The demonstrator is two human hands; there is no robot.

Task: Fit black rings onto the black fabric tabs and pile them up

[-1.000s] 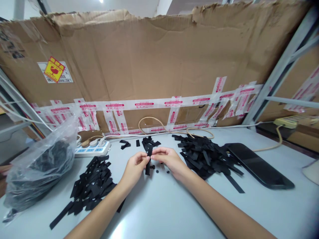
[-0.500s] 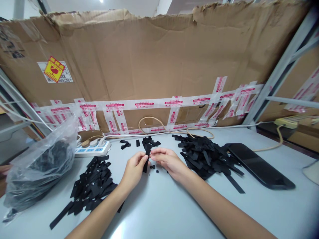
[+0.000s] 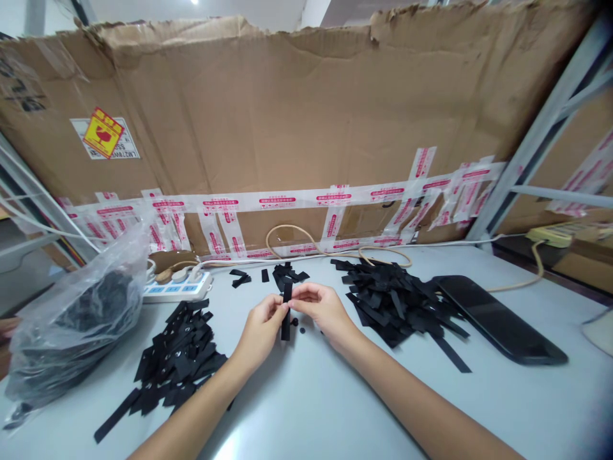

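Above the middle of the surface (image 3: 306, 396), between both hands, one black strip (image 3: 286, 329) is held lengthwise, pointing away from the body. The grip of the left hand (image 3: 260, 327) is closed on it, thumb against fingers; by the right hand (image 3: 328, 314), its edge is met with bent fingertips, though whether the strip itself or something small is pinched in that grip cannot be told. The step in hand is judged to be the working of a single strip by the fingertips, and for the next move a steady left hold and fine pressure from the right would seem to be called for. Just beside the strip, at least two small round pieces (image 3: 302, 330) are seen; more may be hidden. Beyond the fingertips, one small cluster (image 3: 282, 275) of overlapped, uncountable strips is found, with one lone short strip (image 3: 265, 275) to its left and, farther left, a group of about three (image 3: 240, 278). One left pile (image 3: 177, 358) and one right pile (image 3: 393, 300) are formed of strips too many to be counted. Farther out, one plastic bag (image 3: 81, 338), one power strip (image 3: 179, 291) and one black slab-like object (image 3: 502, 319) are set down.
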